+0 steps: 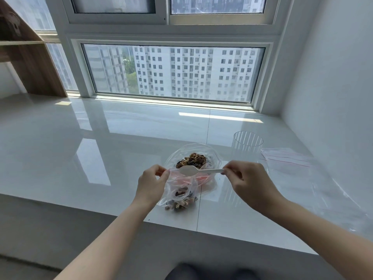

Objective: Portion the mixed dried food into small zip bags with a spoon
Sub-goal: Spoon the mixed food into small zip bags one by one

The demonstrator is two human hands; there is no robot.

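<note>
Left hand (pixel 152 183) pinches zip bag (pixel 179 190); right hand (pixel 247 178) holds spoon (pixel 198 170).

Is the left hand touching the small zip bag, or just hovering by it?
Touching. In the head view, the left hand pinches the small zip bag at its top edge, thumb and fingers closed on the plastic, with no gap visible.

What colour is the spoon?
White, plain; the spoon shows clearly in the head view.
</note>
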